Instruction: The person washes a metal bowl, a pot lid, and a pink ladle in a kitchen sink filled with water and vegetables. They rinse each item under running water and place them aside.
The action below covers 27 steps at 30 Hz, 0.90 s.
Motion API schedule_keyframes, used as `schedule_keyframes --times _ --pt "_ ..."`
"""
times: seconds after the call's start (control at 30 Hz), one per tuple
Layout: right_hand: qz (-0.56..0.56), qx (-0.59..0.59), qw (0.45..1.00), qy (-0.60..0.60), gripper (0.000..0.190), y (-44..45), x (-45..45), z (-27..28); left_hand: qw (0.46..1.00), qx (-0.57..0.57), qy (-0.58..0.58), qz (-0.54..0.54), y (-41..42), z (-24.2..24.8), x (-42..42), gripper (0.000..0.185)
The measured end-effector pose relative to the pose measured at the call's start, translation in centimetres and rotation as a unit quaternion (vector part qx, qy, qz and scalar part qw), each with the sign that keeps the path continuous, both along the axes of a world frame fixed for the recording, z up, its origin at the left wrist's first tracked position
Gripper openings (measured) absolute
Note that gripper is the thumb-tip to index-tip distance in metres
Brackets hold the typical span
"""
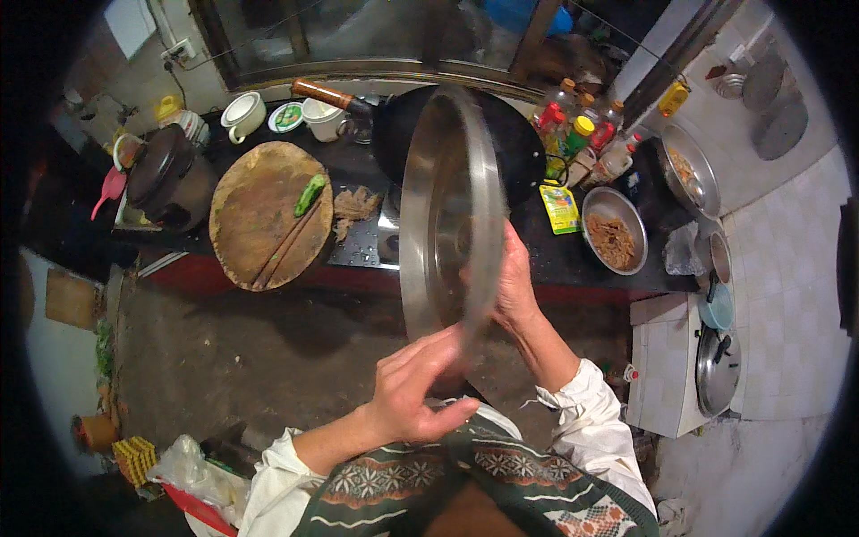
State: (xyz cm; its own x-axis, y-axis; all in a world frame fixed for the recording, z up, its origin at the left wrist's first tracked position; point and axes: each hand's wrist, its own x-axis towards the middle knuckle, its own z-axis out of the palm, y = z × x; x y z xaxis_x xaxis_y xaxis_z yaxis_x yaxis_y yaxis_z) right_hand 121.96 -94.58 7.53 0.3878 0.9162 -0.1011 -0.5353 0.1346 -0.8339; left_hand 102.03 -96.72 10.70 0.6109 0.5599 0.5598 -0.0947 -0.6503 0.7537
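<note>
A large round metal pan or lid (419,221), blurred and tilted up nearly on edge, is in front of me. My right hand (513,275) grips its right side, with some fingers hidden. At its lower rim is my left hand (426,386), fingers extended and thumb apart; whether it touches the metal cannot be told. Behind stands a black wok (517,141) with a wooden handle (322,92). On the counter to the left, a round wooden chopping board (258,208) bears a green pepper (310,194) and a pair of chopsticks (285,245).
A brown cloth or scrubber (356,208) lies beside the board. Right of the wok are bottles (580,134), a yellow packet (560,209) and a metal bowl of brown food (637,258). A dark lidded pot (164,181) and white mug (243,114) stand left.
</note>
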Motion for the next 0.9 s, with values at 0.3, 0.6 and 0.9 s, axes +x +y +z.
schedule_keyframes --times 0.3,0.6,0.9 --pt "0.150 0.064 0.963 -0.215 0.050 5.5 -4.1 1.7 0.822 -0.386 -0.348 0.233 2.7 -2.0 -8.7 0.029" --pt "0.049 0.125 0.818 -0.560 0.020 4.7 -5.4 -1.8 0.675 -0.495 -0.488 0.247 2.3 -3.5 -10.5 0.032" --pt "0.193 0.101 0.738 -0.639 0.012 4.9 -4.8 -2.1 0.702 -0.483 -0.461 0.246 1.0 -5.8 -11.6 0.033"
